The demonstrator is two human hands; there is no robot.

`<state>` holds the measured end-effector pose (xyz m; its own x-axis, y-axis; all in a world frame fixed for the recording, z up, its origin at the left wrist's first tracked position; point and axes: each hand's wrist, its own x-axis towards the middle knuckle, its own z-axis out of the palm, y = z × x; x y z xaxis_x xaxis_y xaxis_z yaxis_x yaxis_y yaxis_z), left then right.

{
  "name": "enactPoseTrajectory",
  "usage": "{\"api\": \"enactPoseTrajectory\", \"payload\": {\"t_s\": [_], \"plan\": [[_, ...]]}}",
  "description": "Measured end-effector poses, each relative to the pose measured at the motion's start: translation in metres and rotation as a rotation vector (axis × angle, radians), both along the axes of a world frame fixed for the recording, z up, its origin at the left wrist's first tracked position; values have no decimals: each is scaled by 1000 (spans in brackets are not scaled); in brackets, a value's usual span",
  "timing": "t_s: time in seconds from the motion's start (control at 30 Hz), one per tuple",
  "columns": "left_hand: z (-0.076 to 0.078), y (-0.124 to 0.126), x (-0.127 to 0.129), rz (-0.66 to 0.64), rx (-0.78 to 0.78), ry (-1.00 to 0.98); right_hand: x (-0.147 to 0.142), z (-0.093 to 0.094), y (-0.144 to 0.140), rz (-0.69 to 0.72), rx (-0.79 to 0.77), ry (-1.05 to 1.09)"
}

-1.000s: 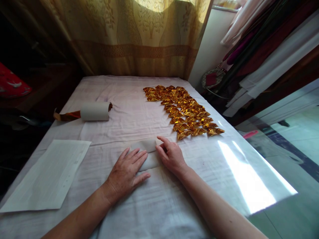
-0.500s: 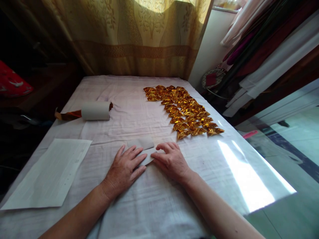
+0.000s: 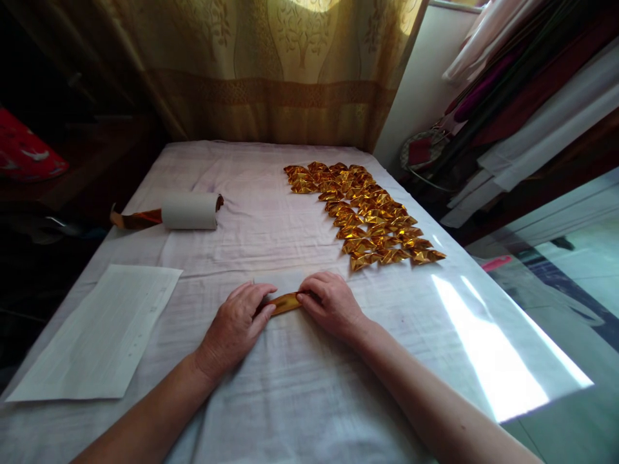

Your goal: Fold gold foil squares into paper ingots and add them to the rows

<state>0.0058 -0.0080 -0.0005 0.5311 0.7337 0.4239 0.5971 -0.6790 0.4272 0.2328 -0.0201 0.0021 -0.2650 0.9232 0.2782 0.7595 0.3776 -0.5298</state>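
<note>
A small sheet of foil paper (image 3: pixel 285 301), white on one side and gold on the other, lies on the white cloth (image 3: pixel 300 386) in front of me. Its near edge is turned up, showing a gold strip. My left hand (image 3: pixel 235 325) pinches the strip's left end and my right hand (image 3: pixel 330 303) pinches its right end. Both hands rest on the cloth. Beyond my right hand lie several folded gold paper pieces (image 3: pixel 367 216) in rows.
A roll of gold foil paper (image 3: pixel 186 211) with a white outside lies at the far left. A white sheet (image 3: pixel 104 332) lies near left. A shiny clear sheet (image 3: pixel 493 335) hangs over the right edge. A curtain (image 3: pixel 271 71) hangs behind; fabric rolls (image 3: pixel 522 90) lean at right.
The paper lay flat under my hands, white side up. Both hands have drawn together onto its near edge and turned it over, so a gold strip now shows.
</note>
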Motion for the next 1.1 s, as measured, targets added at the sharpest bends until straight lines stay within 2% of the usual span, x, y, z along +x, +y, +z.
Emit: {"api": "enactPoseTrajectory", "payload": {"t_s": [0.2, 0.37, 0.47, 0.7, 1.1], "plan": [[3, -2, 0, -67, 99, 88, -7, -4, -2, -99, 49, -13], [9, -14, 4, -11, 225, 230, -10, -5, -2, -129, 70, -46], [10, -24, 11, -28, 262, 270, -11, -5, -2, -134, 66, -48], [2, -36, 16, -82, 235, 328, -11, -8, -2, -146, 91, -55], [2, -35, 14, -81, 188, 330, -10, -8, -2, -131, 70, -16]]}}
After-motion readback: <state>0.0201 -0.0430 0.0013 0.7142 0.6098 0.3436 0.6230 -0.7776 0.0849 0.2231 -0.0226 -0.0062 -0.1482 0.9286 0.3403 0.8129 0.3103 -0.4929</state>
